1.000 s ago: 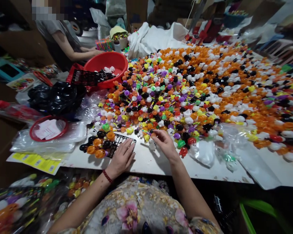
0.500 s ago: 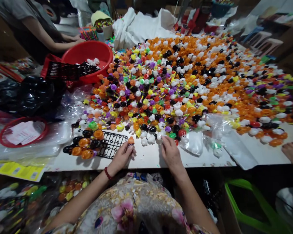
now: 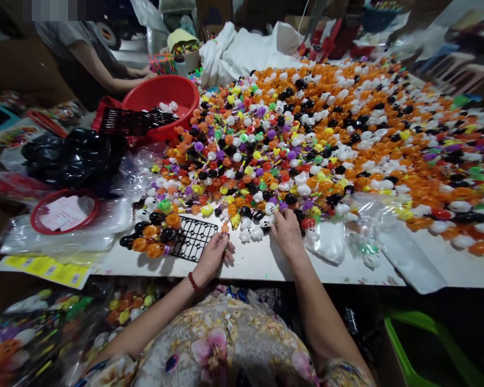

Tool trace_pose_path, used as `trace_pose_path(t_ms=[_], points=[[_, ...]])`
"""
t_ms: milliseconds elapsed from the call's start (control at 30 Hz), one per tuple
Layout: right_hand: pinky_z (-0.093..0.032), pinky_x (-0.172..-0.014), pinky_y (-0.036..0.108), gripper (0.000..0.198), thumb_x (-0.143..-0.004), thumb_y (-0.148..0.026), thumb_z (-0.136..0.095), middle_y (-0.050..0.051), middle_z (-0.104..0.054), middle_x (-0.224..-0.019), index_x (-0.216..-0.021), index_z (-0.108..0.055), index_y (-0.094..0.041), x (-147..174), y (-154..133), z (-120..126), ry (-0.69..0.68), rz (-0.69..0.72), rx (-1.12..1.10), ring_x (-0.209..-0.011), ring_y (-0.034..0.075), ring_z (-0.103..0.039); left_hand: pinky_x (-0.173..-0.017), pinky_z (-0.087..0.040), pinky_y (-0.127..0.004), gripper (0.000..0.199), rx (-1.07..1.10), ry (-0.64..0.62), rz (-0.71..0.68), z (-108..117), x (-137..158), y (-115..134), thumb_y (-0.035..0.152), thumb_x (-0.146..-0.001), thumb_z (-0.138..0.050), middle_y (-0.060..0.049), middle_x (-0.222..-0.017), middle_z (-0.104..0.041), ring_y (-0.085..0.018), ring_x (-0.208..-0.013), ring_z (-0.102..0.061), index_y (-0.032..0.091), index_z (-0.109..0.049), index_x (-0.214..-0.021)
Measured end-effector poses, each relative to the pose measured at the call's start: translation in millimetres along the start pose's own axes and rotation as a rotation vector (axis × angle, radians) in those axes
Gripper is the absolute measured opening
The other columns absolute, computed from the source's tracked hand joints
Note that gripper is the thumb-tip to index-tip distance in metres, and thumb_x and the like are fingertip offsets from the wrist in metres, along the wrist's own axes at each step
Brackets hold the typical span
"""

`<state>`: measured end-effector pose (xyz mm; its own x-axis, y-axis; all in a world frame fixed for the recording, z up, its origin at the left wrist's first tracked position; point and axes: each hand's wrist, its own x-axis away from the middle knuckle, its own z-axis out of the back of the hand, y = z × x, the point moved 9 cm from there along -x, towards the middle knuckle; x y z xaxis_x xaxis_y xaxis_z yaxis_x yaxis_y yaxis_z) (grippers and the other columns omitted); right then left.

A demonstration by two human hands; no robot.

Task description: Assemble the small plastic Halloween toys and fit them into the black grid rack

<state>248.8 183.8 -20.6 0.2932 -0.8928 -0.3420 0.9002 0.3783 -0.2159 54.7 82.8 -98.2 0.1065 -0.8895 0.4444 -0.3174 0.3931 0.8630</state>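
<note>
My left hand (image 3: 214,257) is closed around a small orange-topped toy (image 3: 225,228) that stands up from the fingers; the lower part is hidden in the grip. It is beside a black plastic grid tray (image 3: 193,238) lying on the table. Orange and black toy heads (image 3: 151,232) are clustered over the tray's left end. At the near edge of the toy pile, my right hand (image 3: 288,232) has its fingers bent and drawn together among the pieces. Whatever is between those fingertips is hidden. White ghost-like toys (image 3: 256,233) lie between the two hands.
The large mixed toy pile (image 3: 306,134) covers much of the table. Clear plastic bags (image 3: 413,258) lie to the right. On the left are a red basin (image 3: 191,102), a black bag (image 3: 76,156) and a red basket with papers (image 3: 35,220). Another person (image 3: 100,64) works behind the basin.
My right hand has moved forward to the pile's edge. The left hand keeps its hold on the orange-topped toy. The camera view has turned slightly, so the scene sits further right.
</note>
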Motion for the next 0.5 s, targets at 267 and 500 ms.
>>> trace_pose_path(t_ms=[267, 500], points=[[-0.048, -0.097, 0.045, 0.031, -0.091, -0.019, -0.045, 0.015, -0.061, -0.119, -0.119, -0.059, -0.017, 13, -28, 25, 0.114, 0.123, -0.156, -0.111, 0.029, -0.056, -0.080, -0.054, -0.031, 0.064, -0.108, 0.028, -0.111, -7, -5, 0, 0.039, -0.079, -0.070, -0.008, -0.118, -0.060, -0.012, -0.077, -0.066, 0.022, -0.042, -0.134], [-0.053, -0.078, 0.033, 0.031, -0.095, -0.022, -0.045, 0.015, -0.064, -0.107, -0.120, -0.063, -0.015, 16, -70, 13, 0.043, 0.228, -0.204, -0.091, 0.024, -0.064, -0.076, -0.054, -0.030, 0.066, -0.271, 0.059, -0.165, 3, 1, 7, 0.038, -0.079, -0.067, -0.013, -0.122, -0.056, -0.012, -0.076, -0.061, 0.018, -0.041, -0.136]])
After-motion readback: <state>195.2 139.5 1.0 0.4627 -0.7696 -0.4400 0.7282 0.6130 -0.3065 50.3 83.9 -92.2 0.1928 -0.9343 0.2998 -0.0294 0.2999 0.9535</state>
